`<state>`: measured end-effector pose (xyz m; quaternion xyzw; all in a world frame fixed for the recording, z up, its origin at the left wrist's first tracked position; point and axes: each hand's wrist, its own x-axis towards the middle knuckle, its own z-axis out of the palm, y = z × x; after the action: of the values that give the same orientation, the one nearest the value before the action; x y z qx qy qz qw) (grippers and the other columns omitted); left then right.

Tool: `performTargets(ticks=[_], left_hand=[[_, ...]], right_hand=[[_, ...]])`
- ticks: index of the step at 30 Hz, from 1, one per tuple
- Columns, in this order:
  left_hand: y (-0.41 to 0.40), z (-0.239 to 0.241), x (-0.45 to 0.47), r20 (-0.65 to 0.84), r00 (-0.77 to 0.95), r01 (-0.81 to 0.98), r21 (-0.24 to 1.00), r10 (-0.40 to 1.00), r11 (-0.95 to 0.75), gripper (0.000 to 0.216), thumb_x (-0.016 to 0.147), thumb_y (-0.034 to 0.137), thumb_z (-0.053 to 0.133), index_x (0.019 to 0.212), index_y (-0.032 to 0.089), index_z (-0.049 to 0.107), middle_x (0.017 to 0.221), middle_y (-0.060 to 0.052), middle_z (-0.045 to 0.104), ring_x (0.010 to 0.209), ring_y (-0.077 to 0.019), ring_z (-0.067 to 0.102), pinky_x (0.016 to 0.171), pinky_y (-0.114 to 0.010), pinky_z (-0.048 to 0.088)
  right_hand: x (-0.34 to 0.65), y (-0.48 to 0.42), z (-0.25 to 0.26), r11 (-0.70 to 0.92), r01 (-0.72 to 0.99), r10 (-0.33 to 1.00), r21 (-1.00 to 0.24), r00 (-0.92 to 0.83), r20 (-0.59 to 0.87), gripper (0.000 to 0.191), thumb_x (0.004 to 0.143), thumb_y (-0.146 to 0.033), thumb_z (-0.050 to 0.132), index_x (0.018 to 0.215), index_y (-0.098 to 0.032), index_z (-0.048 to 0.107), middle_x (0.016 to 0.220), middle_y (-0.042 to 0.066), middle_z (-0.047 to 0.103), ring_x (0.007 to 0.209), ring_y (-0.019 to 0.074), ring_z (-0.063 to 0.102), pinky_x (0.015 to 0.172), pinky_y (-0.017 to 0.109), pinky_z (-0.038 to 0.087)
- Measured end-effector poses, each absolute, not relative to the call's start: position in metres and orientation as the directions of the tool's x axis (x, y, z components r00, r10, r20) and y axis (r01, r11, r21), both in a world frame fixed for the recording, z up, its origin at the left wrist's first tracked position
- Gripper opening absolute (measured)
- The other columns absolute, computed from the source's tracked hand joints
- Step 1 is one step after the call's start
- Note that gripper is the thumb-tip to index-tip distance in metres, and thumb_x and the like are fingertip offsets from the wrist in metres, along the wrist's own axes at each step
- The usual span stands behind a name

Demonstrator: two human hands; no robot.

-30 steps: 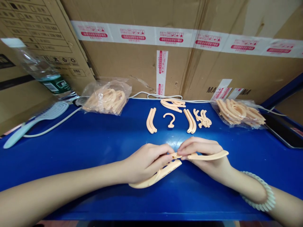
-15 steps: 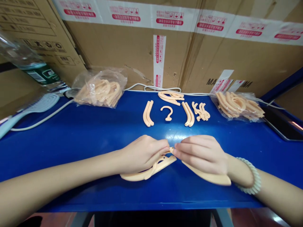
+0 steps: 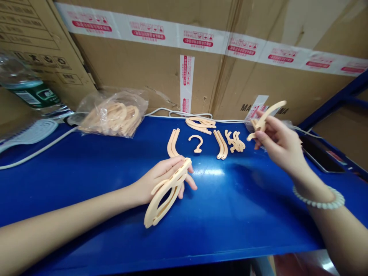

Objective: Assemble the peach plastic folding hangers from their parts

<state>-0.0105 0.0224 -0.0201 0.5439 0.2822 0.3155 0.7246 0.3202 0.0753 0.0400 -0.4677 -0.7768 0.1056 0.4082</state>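
My left hand (image 3: 149, 182) is closed on a beige folding-hanger body (image 3: 156, 197), whose looped arms point down toward me and whose slotted end lies by the fingers. Held up over the right side of the table, my right hand (image 3: 283, 145) pinches a curved beige hanger piece (image 3: 270, 113); its lower part is partly hidden by the fingers. Between the hands lie a question-mark-shaped hook (image 3: 198, 142), a pair of curved strips (image 3: 172, 143) and a second pair of strips (image 3: 220, 145). Several small hooks (image 3: 237, 142) are bunched beside that second pair.
Looped hanger parts (image 3: 198, 123) lie at the back near a white cable (image 3: 161, 110). A clear bag (image 3: 115, 117) of parts sits back left, by a hairbrush (image 3: 40, 132) and bottle (image 3: 31, 92). Cardboard boxes (image 3: 129, 73) stand behind; a phone (image 3: 322, 155) lies right.
My hands have moved apart from the table's front middle. The right hand has risen rightward and back with the curved piece; the left has turned the hanger body upward.
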Motion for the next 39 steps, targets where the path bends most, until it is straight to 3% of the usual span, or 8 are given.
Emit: performTargets(ticks=[3,6,14,24,27,31,35,39], left_hand=[[0.023,-0.020,-0.011,-0.067,0.623,-0.204,0.948,0.780,0.245,0.038,0.096,0.051,0.065,0.100,0.015,0.054,0.096,-0.015,0.077,0.062,-0.0188,0.071,0.056,-0.026,0.054],[0.022,-0.018,-0.011,-0.038,0.586,-0.215,0.956,0.810,0.201,0.034,0.099,0.049,0.061,0.100,0.015,0.055,0.100,-0.015,0.077,0.068,-0.0201,0.074,0.060,-0.028,0.057],[0.022,-0.017,-0.013,-0.047,0.535,-0.228,0.953,0.843,0.198,0.031,0.101,0.045,0.061,0.110,0.016,0.061,0.104,-0.011,0.077,0.087,-0.0209,0.076,0.075,-0.029,0.062],[0.022,-0.015,-0.011,-0.065,0.486,-0.235,0.951,0.872,0.201,0.026,0.100,0.039,0.062,0.111,0.016,0.063,0.101,-0.010,0.076,0.084,-0.0199,0.075,0.071,-0.027,0.062],[0.022,-0.015,-0.010,-0.053,0.478,-0.244,0.951,0.877,0.191,0.026,0.101,0.040,0.061,0.111,0.016,0.063,0.100,-0.010,0.076,0.084,-0.0203,0.075,0.072,-0.028,0.062],[0.024,-0.016,-0.009,-0.041,0.481,-0.250,0.951,0.876,0.182,0.028,0.100,0.042,0.061,0.110,0.016,0.063,0.098,-0.010,0.076,0.085,-0.0207,0.075,0.074,-0.029,0.061],[0.025,-0.018,-0.007,-0.027,0.482,-0.272,0.945,0.876,0.179,0.030,0.100,0.044,0.061,0.112,0.016,0.063,0.102,-0.011,0.077,0.085,-0.0203,0.074,0.074,-0.028,0.061],[0.021,-0.016,-0.004,-0.049,0.457,-0.268,0.944,0.888,0.190,0.029,0.102,0.043,0.059,0.112,0.016,0.063,0.102,-0.010,0.078,0.084,-0.0191,0.074,0.074,-0.027,0.060]], right_hand=[[0.349,0.099,0.038,0.311,0.790,0.948,-0.528,-0.214,0.237,0.037,0.095,-0.027,0.055,0.126,-0.012,0.069,0.069,0.004,0.068,0.047,0.0164,0.059,0.047,0.029,0.050],[0.357,0.112,0.026,0.217,0.863,0.976,-0.456,-0.187,0.111,0.037,0.092,-0.022,0.051,0.119,-0.009,0.073,0.062,0.003,0.066,0.045,0.0167,0.058,0.047,0.029,0.047],[0.344,0.112,0.009,0.216,0.905,0.974,-0.366,-0.173,0.147,0.038,0.093,-0.025,0.050,0.118,-0.009,0.073,0.063,0.004,0.066,0.055,0.0180,0.056,0.053,0.028,0.040],[0.344,0.112,0.003,0.282,0.935,0.952,-0.216,-0.244,0.188,0.036,0.093,-0.027,0.050,0.117,-0.011,0.073,0.070,0.007,0.069,0.061,0.0214,0.060,0.061,0.031,0.043],[0.331,0.101,0.007,0.287,0.930,0.931,-0.230,-0.214,0.296,0.033,0.094,-0.026,0.051,0.112,-0.012,0.074,0.069,0.007,0.068,0.059,0.0212,0.060,0.060,0.032,0.044],[0.285,0.058,0.017,0.614,0.713,0.733,-0.338,-0.356,0.579,0.026,0.099,-0.026,0.053,0.118,-0.019,0.069,0.084,0.006,0.071,0.069,0.0194,0.063,0.061,0.031,0.050],[0.237,0.009,0.019,0.936,0.353,0.292,0.012,-0.792,0.536,0.025,0.099,-0.014,0.057,0.120,-0.019,0.069,0.098,0.008,0.073,0.089,0.0219,0.065,0.073,0.034,0.054],[0.222,-0.007,0.008,0.973,0.147,0.058,0.176,-0.900,0.431,0.025,0.102,-0.012,0.051,0.114,-0.013,0.072,0.111,0.008,0.075,0.102,0.0226,0.065,0.084,0.036,0.055]])
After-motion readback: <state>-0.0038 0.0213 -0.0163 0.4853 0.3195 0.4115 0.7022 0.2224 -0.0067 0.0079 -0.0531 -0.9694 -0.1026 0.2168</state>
